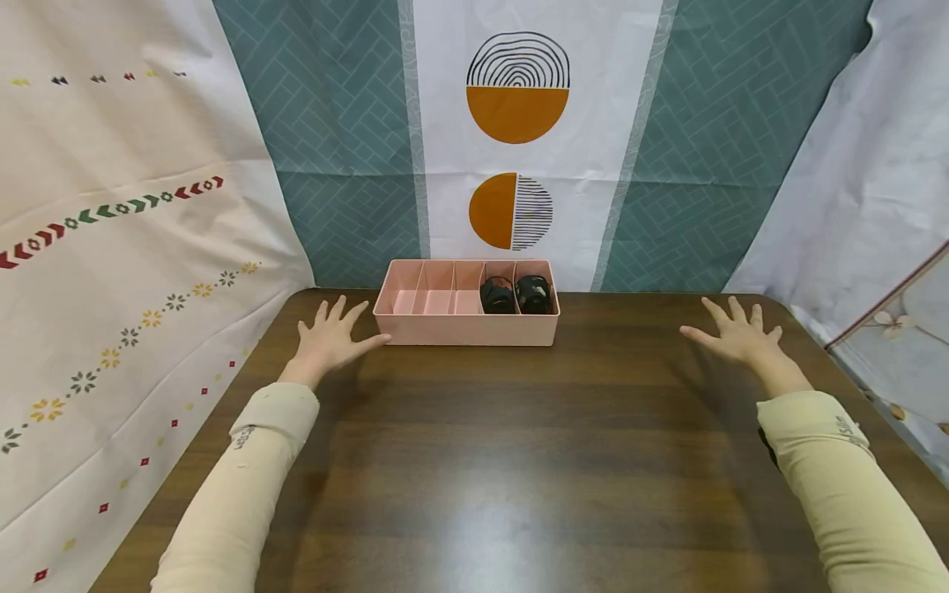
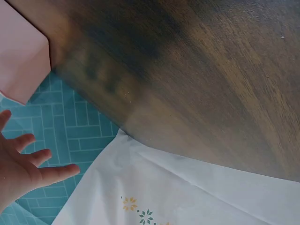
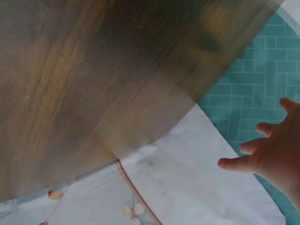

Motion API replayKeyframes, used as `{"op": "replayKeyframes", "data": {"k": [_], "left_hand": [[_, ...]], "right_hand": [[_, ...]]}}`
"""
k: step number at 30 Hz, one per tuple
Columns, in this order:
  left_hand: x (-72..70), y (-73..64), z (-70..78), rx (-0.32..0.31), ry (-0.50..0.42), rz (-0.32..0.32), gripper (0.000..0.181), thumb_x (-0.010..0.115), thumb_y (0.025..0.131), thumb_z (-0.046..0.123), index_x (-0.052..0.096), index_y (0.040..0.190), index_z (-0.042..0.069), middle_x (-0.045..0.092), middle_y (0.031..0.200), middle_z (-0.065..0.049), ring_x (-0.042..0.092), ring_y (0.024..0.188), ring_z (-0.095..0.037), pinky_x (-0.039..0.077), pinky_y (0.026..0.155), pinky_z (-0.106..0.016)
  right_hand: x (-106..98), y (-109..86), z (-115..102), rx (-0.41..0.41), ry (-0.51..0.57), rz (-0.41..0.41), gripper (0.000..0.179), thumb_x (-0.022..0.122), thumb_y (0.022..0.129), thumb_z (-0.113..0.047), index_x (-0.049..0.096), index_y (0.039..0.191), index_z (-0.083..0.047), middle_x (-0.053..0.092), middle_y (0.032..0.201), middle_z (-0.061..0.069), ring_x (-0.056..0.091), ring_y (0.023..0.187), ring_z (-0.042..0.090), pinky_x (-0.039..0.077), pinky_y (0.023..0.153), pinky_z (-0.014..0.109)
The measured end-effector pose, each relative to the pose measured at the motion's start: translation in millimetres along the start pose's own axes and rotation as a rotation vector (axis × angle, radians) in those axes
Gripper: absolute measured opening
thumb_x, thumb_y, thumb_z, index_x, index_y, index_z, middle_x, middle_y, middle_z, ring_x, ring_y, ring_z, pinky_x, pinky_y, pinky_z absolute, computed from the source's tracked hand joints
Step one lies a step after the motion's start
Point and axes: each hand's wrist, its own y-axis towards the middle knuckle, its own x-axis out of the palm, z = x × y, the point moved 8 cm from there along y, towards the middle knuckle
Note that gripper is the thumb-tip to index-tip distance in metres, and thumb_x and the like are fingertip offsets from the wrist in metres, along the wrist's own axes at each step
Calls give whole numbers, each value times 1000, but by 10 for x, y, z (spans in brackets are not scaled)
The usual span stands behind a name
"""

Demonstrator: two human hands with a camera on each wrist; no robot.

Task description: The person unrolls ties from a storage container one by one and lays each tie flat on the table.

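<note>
A pink divided box (image 1: 467, 329) stands at the back of the brown table. Its two right-hand compartments each hold a dark bundle, one a black bundle with a reddish patch (image 1: 497, 295), the other a black bundle with a pale mark (image 1: 533, 294). Just left of the box, my left hand (image 1: 331, 339) is spread with the fingers apart, its thumb tip close to the box's left end; it holds nothing. My right hand (image 1: 737, 333) is likewise spread and holds nothing, over the back right of the table. Both hands show from the side in the wrist views.
The brown wooden table (image 1: 511, 436) reaches back to a teal and white patterned curtain (image 1: 348, 123). White printed cloth (image 1: 133, 288) hangs along the left edge, and another white cloth (image 1: 853, 189) with a flower print along the right.
</note>
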Motion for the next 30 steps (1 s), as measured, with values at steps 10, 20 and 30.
{"op": "replayKeyframes", "data": {"k": [10,20,30], "left_hand": [[-92,-77,50,20,0,46,85,43,87,68,27,149,12,26,150,-26,21,136,-50,25,100,-71],[-149,-130,105,56,28,88,65,47,93,52,45,138,5,50,134,-26,48,120,-46,42,90,-61],[-158,-152,180,116,23,108,46,53,94,37,58,125,3,63,119,-22,60,102,-44,48,78,-58]], "right_hand": [[-44,-69,-22,-16,-13,21,89,31,93,-65,-1,151,-5,-6,145,42,-10,128,67,1,89,84],[-33,-95,-19,-40,-48,34,87,36,93,-62,13,148,2,8,143,43,5,128,67,14,88,83],[-38,-112,-133,-96,-114,69,77,39,95,-56,34,137,9,33,135,42,37,118,60,39,84,70]]}}
